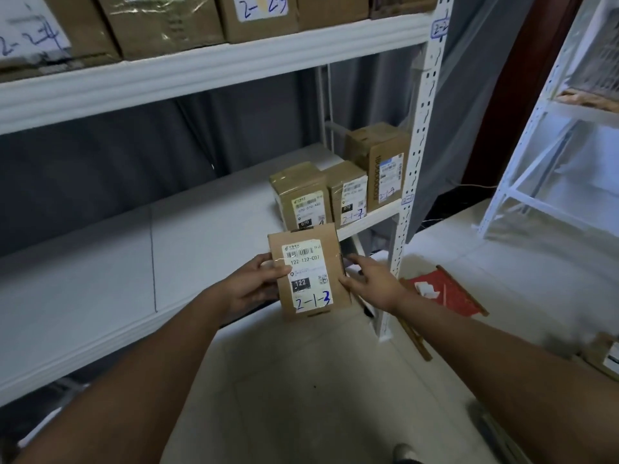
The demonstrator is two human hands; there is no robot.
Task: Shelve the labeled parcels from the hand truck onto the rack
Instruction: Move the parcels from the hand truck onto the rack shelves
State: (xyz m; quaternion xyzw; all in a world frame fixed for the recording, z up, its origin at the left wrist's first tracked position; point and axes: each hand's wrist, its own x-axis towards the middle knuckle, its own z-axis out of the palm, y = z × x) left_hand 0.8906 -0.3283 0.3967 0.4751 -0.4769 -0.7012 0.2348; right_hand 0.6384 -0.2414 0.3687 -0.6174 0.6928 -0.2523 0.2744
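A small cardboard parcel (pixel 306 269) with a white label marked "2-1-3" is held upright in front of the lower shelf (pixel 201 229) of the white rack. My left hand (pixel 254 283) grips its left edge, thumb across the label. My right hand (pixel 371 279) holds its right edge with fingers along the side. Three labeled parcels (pixel 345 192) stand at the right end of that shelf, just beyond the held one. The hand truck is not in view.
The upper shelf (pixel 207 68) carries several larger boxes with handwritten labels. The rack's perforated post (pixel 415 155) rises at the right. A red flat object (pixel 445 293) lies on the floor beyond it. A second white rack (pixel 549 155) stands at far right. Another parcel (pixel 606 356) shows at the right edge.
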